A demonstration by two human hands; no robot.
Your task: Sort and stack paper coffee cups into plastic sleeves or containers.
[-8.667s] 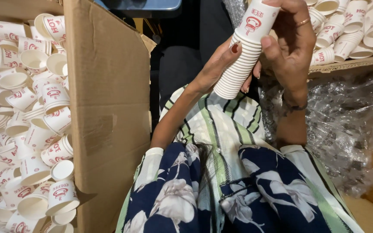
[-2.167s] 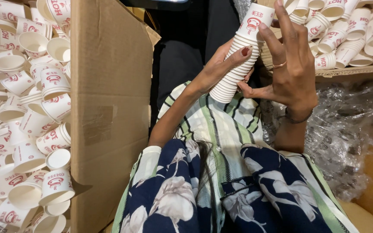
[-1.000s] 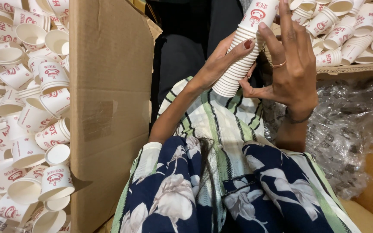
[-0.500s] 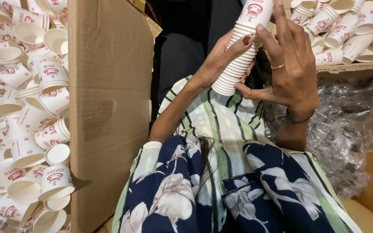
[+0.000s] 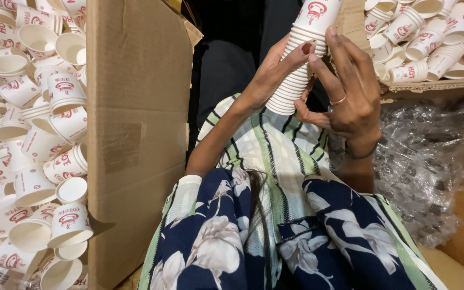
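Stacked paper cups (image 5: 299, 59), white with red print, form one long nested column held up in front of the person, between both hands, near the top middle of the view. The stack tilts, its lower end toward the person's chest and its upper end leaning up and to the right, running out of the top of the frame. The left hand (image 5: 272, 75) grips the stack from the left side, its fingers wrapped around the lower half and a red-painted thumbnail pressed against the rims. The right hand (image 5: 350, 88) is on the right side of the stack, fingers spread and partly open, with fingertips touching the upper cups and the thumb resting near the stack's bottom end; a ring shows on one finger and a dark band sits on the wrist. Both forearms rise from a lap covered in green-striped cloth and a navy floral garment (image 5: 296, 236). On the left stands a tall cardboard box (image 5: 140, 134), and beyond its wall lies a deep heap of loose cups (image 5: 33, 134) of the same kind, lying every way. At the upper right, more loose cups (image 5: 430, 32) fill a second cardboard box (image 5: 436, 86). Below that box lies crumpled clear plastic wrap (image 5: 430, 161), well apart from the hands.
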